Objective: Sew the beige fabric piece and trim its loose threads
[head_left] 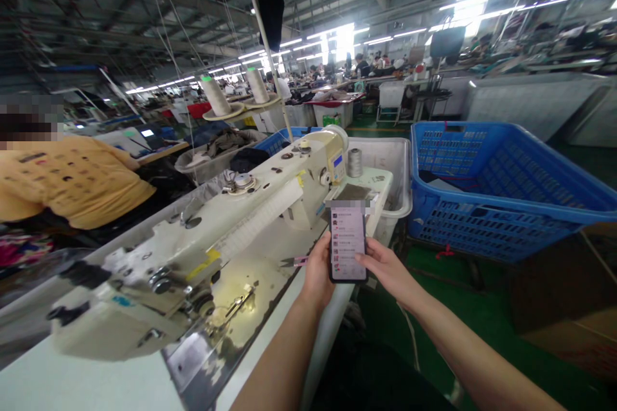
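Observation:
A smartphone (348, 241) with a lit screen showing a list stands upright between my hands, over the front edge of the sewing table. My left hand (318, 270) is wrapped around its left side. On the other side, my right hand (383, 266) rests against the phone's edge, its thumb over the lower right of the screen; its other fingers are hidden behind. Just left of the phone, thread snips (294, 262) with pinkish handles lie on the table. A cream industrial sewing machine (241, 205) spans the table, its needle area lit.
A blue plastic crate (486, 218) is at the right, beside a white bin (402, 196). One thread cone (355, 162) stands behind the phone; two more cones (215, 96) sit on the thread stand. A person in a yellow shirt (77, 180) is at the left.

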`<state>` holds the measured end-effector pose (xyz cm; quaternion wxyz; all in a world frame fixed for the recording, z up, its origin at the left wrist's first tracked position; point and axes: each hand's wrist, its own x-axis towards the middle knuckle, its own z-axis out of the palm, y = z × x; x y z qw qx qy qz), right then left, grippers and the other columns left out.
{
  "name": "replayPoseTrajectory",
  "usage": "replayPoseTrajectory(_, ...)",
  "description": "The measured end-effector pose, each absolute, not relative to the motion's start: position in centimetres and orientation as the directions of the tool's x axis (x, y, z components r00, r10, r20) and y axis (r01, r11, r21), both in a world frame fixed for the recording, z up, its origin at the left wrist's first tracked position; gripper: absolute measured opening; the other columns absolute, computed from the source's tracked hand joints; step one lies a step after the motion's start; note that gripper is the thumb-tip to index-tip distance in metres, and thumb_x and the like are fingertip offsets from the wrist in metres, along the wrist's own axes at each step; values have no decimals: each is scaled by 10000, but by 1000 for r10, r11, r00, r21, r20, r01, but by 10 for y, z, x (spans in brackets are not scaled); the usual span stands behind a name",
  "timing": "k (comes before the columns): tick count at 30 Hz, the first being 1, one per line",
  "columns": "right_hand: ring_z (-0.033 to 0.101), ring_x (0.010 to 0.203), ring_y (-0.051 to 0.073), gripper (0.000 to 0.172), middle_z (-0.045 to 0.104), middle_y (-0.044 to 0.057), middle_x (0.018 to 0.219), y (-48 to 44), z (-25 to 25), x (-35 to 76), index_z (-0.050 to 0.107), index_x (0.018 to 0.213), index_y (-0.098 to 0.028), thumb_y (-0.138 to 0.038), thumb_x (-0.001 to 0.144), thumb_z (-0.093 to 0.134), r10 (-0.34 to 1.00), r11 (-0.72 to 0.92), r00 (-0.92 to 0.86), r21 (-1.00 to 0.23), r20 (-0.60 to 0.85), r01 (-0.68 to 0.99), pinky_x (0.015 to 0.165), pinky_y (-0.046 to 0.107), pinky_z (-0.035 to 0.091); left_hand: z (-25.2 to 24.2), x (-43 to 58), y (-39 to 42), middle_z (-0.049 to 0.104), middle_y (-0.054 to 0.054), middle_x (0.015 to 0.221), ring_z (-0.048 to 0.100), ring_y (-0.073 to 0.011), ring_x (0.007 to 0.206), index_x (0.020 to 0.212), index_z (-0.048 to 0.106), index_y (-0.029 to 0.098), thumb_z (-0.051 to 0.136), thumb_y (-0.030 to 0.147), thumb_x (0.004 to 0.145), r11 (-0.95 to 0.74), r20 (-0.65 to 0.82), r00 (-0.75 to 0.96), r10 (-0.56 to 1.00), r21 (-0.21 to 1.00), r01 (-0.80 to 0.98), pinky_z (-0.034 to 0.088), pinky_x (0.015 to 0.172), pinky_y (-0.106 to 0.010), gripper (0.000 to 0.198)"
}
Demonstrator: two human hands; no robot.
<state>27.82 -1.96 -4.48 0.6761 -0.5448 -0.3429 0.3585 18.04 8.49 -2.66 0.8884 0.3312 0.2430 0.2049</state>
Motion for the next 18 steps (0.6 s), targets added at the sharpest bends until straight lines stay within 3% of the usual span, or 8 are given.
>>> replayPoseTrajectory(6,644,1117,274,436,705,79,1167,-20,-45,280,665,1100,-195,-465,763,717,853,135,518,-986,63,-103,1079,496,441,-28,182,86,734,-109,988,672,-247,1015,1058,699,104,426,376,985,693,-281,801,529,687,-217,480,975,-388,392)
replayPoseTrajectory(9,635,1133,268,409,696,75,1181,-20,-49,281,639,1126,-194,-363,761,714,866,143,495,-984,71,-109,1079,486,442,-28,182,87,737,-99,930,676,-245,1001,1012,707,111,419,368,988,694,-288,796,532,686,-217,476,976,-383,387)
replayPoseTrajectory(13,608,1174,264,573,668,56,1227,-21,-55,282,573,1226,-219,-184,675,730,899,147,429,-983,85,-113,1060,474,457,-26,182,86,734,-86,882,678,-238,990,970,706,119,414,358,992,687,-299,777,554,692,-223,475,971,-371,378)
replayPoseTrajectory(18,596,1194,267,495,649,79,1269,-22,-50,280,581,1227,-205,-364,777,710,895,156,437,-981,90,-119,1098,479,421,-24,183,85,734,-84,884,680,-233,979,980,704,118,422,352,990,700,-290,787,545,675,-235,490,945,-358,366)
